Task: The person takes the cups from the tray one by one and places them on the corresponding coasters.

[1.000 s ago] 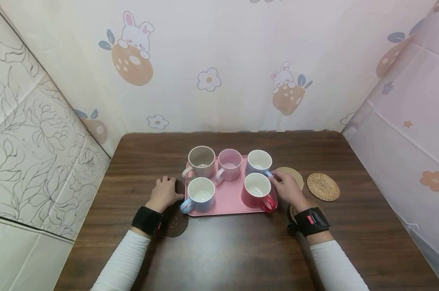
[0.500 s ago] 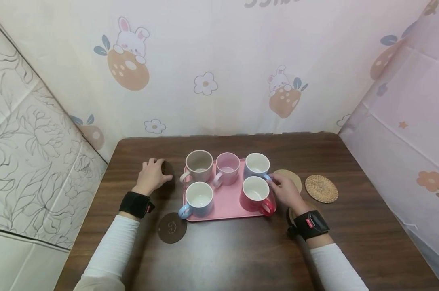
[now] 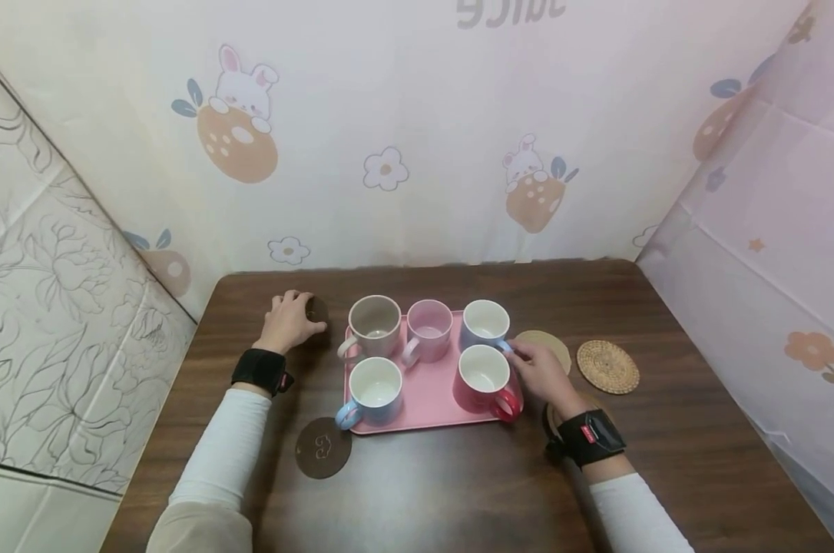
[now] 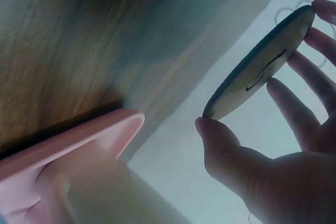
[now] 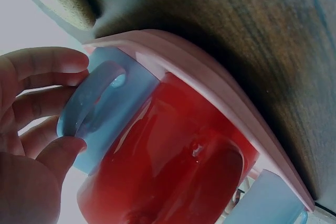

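Note:
My left hand [image 3: 287, 321] is at the back left of the wooden table [image 3: 424, 491], left of the pink tray [image 3: 427, 403]. It pinches a dark round coaster [image 3: 316, 309] by its rim. In the left wrist view the coaster [image 4: 260, 64] is tilted between my thumb [image 4: 223, 148] and fingers [image 4: 310, 74]. My right hand [image 3: 531, 362] is at the tray's right side and pinches the handle [image 5: 94, 100] of the pale blue mug [image 3: 484, 322]. The red mug [image 3: 484, 378] stands just in front of it.
The tray also holds a beige mug [image 3: 374, 324], a pink mug [image 3: 428, 329] and a blue-handled mug [image 3: 374, 388]. A second dark coaster [image 3: 323, 448] lies front left of the tray. A tan coaster [image 3: 554, 344] and a woven one [image 3: 607, 367] lie to its right. Curtained walls enclose the table.
My left hand moved from the tray's left edge toward the table's back left, taking one dark coaster with it. The right hand stayed on the pale blue mug's handle.

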`<state>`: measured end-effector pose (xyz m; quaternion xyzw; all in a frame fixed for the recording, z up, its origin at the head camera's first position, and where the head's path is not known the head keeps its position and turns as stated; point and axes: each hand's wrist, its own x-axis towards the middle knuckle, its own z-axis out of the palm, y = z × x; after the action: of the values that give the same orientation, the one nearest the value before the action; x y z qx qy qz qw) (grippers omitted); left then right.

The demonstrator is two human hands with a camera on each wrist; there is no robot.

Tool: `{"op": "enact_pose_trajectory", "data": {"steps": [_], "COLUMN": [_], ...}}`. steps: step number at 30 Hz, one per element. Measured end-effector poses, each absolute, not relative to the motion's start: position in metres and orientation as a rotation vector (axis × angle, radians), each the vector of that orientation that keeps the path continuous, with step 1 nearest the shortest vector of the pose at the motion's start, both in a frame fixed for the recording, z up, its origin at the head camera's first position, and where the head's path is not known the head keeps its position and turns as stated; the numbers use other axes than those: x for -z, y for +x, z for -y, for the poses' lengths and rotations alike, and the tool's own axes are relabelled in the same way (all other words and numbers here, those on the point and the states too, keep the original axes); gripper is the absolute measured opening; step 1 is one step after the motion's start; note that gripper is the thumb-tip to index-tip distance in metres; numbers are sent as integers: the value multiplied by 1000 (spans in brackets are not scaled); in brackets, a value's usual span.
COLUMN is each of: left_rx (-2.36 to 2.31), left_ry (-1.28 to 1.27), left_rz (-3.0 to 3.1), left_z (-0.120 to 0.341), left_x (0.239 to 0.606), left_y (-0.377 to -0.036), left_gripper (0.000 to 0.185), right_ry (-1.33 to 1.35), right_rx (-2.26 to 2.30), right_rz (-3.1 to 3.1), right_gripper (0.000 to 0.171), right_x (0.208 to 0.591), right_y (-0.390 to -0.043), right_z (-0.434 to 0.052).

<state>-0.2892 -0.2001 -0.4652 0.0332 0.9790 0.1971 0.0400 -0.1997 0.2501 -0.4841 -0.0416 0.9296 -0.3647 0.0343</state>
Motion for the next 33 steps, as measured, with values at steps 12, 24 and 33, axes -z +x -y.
{"op": "enact_pose_trajectory", "data": {"steps": [12, 24, 33], "left_rx": [-620, -663, -637], "left_ry": [82, -3, -14], "left_rz": [-2944, -2926, -2930], "left_z": [209, 197, 192], "left_x": [483, 501, 502], "left_y": [-318, -334, -333], "left_gripper": [70, 69, 67], "right_ry": [-175, -202, -173], "right_rx": [1112, 1102, 1114], "right_rz": [-2872, -2883, -2869], "right_gripper": [32, 30, 30], "right_x": [486, 485, 483], "right_y": [-202, -201, -200], "right_z": [-247, -254, -253]}}
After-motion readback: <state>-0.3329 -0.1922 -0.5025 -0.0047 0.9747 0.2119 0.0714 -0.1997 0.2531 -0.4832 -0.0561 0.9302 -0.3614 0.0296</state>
